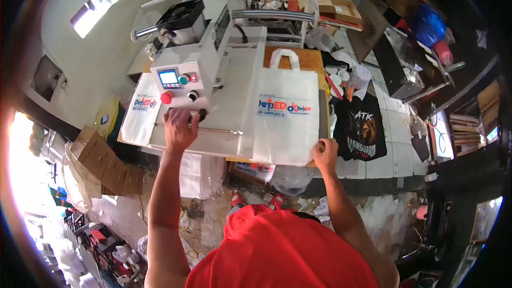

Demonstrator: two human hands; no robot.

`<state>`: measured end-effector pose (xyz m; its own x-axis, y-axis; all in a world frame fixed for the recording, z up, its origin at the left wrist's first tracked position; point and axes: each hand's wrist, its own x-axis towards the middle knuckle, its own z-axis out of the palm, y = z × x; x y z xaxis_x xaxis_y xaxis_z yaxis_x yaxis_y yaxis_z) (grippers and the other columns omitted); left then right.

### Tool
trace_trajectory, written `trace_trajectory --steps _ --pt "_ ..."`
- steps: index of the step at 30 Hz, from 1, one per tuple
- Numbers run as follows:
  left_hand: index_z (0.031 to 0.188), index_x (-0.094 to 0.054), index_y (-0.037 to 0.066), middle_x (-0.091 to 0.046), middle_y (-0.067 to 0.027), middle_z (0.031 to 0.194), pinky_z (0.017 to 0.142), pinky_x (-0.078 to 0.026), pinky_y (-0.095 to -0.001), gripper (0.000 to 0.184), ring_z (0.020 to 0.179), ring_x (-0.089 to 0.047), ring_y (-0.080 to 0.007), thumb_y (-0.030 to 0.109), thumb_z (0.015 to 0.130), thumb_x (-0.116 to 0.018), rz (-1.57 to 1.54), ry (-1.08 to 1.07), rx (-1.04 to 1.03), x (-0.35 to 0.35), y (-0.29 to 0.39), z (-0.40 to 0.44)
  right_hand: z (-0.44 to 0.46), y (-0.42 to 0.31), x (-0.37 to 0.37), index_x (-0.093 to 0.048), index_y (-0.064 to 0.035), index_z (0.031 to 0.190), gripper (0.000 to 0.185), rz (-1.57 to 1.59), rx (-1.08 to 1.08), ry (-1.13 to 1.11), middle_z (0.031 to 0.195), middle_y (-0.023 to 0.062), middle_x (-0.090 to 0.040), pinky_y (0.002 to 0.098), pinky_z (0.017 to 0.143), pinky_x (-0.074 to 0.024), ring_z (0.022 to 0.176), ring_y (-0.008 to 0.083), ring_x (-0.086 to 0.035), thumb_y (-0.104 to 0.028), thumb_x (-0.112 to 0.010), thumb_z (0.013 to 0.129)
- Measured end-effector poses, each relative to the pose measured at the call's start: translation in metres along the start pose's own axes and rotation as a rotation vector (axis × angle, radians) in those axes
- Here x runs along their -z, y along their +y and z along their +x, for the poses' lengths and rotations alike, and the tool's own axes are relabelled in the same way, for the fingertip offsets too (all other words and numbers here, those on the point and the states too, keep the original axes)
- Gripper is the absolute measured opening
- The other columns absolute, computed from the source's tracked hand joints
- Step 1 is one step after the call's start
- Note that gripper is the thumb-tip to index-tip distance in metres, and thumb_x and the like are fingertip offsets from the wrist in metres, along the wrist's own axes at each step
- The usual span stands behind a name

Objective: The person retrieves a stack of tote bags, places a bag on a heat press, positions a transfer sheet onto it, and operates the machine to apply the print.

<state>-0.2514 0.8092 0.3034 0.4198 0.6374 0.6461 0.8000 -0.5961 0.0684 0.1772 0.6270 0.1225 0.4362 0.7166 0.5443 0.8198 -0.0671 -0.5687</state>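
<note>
My left hand (181, 128) is closed around a black handle (202, 114) at the front of a white heat press (181, 58). Its control box carries a lit blue display (169, 78), a green button (184, 79) and a red knob (166, 97). Flat on the right platen lies a white tote bag (285, 138), printed with DepED lettering and with its handle loop pointing away from me. At that bag's near right corner, the fingers of my right hand (325, 154) are pinched together on the edge. Another printed white bag (140, 108) lies partly under the press head's left side.
A black printed shirt (362, 128) hangs to the right by the white-tiled surface (397, 152). Cardboard (98, 154) stands at the left. Below the press are plastic wrapping (292, 180) and a box with printed material (255, 170). Metal rails (272, 16) cross behind the press.
</note>
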Motion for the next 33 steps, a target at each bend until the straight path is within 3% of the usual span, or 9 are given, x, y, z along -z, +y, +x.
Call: trace_trajectory --steps 2,4,7,13,19,22,24,27,33 --pt "0.068 -0.052 0.01 -0.057 -0.0074 0.071 0.073 -0.039 -0.0433 0.026 0.077 -0.056 -0.0296 0.023 0.076 -0.073 -0.05 0.04 -0.031 -0.011 0.026 0.005 0.001 0.01 0.0 -0.059 -0.0037 0.094 0.017 0.031 0.002 0.002 0.088 0.012 -0.054 0.0427 0.076 -0.048 0.086 0.0311 -0.056 -0.011 -0.069 0.082" --pt "0.064 -0.049 0.012 -0.056 -0.0057 0.068 0.07 -0.038 -0.0423 0.03 0.073 -0.056 -0.0273 0.025 0.073 -0.075 -0.08 0.072 -0.044 -0.019 0.055 0.01 -0.001 0.029 -0.002 -0.061 -0.0029 0.099 0.022 0.258 -0.252 -0.11 0.085 0.0087 -0.06 0.0324 0.076 -0.0475 0.082 0.0205 -0.061 -0.018 -0.07 0.086" --pt "0.065 -0.051 0.011 -0.055 -0.0057 0.068 0.071 -0.038 -0.0406 0.028 0.074 -0.057 -0.027 0.023 0.073 -0.075 -0.141 0.109 -0.044 -0.031 0.095 0.015 0.013 0.032 0.018 -0.063 -0.0019 0.101 0.025 0.326 -0.505 -0.138 0.095 0.0104 -0.065 0.0338 0.076 -0.0508 0.081 0.02 -0.063 -0.025 -0.065 0.092" --pt "0.075 -0.06 0.01 -0.061 -0.005 0.076 0.073 -0.039 -0.039 0.024 0.079 -0.059 -0.0268 0.026 0.074 -0.077 -0.312 0.018 -0.078 -0.032 0.147 0.022 0.039 -0.012 0.073 -0.062 -0.0014 0.107 0.027 0.306 -0.494 -0.078 0.096 0.0098 -0.066 0.0322 0.08 -0.0498 0.088 0.0181 -0.062 -0.025 -0.059 0.096" --pt "0.097 -0.066 0.004 -0.067 -0.0122 0.092 0.089 -0.048 -0.0443 0.018 0.094 -0.062 -0.0323 0.002 0.079 -0.065 -0.5 0.04 -0.056 0.002 0.153 0.004 0.041 -0.067 0.081 -0.062 0.0003 0.105 0.022 0.496 -0.333 -0.003 0.096 0.0082 -0.064 0.031 0.078 -0.0492 0.085 0.0166 -0.061 -0.02 -0.06 0.095" --pt "0.095 -0.066 0.003 -0.067 -0.0124 0.092 0.08 -0.051 -0.041 0.017 0.088 -0.064 -0.0321 -0.002 0.078 -0.063 -0.599 -0.023 0.08 0.028 0.131 -0.051 0.048 -0.142 0.092 -0.061 0.0005 0.099 0.009 0.485 -0.026 0.016 0.093 0.009 -0.062 0.0297 0.075 -0.0481 0.082 0.0169 -0.06 -0.005 -0.06 0.092" --pt "0.095 -0.066 0.003 -0.067 -0.0118 0.093 0.077 -0.052 -0.0394 0.018 0.085 -0.064 -0.0309 -0.003 0.078 -0.063 -0.592 -0.03 0.147 0.041 0.117 -0.091 0.045 -0.175 0.091 -0.06 0.0008 0.099 0.008 0.562 0.058 -0.065 0.092 0.0078 -0.061 0.0277 0.075 -0.0466 0.081 0.0146 -0.057 -0.004 -0.058 0.093" --pt "0.091 -0.067 0.001 -0.067 -0.0136 0.085 0.064 -0.054 -0.0325 0.011 0.074 -0.068 -0.024 -0.003 0.083 -0.059 -0.648 -0.123 0.529 0.04 0.071 -0.163 0.035 -0.231 0.075 -0.06 0.0016 0.093 0.006 0.724 0.137 -0.337 0.085 0.0097 -0.061 0.0292 0.07 -0.0462 0.075 0.0182 -0.057 -0.002 -0.055 0.092" --pt "0.095 -0.069 0.001 -0.07 -0.0144 0.08 0.067 -0.054 -0.0325 0.014 0.071 -0.07 -0.0216 0.01 0.089 -0.059 -0.439 0.073 1.03 0.045 -0.084 -0.234 -0.013 -0.314 -0.008 -0.063 -0.0017 0.095 0.01 0.64 0.202 -0.957 0.081 0.0118 -0.065 0.0336 0.067 -0.0511 0.073 0.0228 -0.065 -0.008 -0.066 0.088"
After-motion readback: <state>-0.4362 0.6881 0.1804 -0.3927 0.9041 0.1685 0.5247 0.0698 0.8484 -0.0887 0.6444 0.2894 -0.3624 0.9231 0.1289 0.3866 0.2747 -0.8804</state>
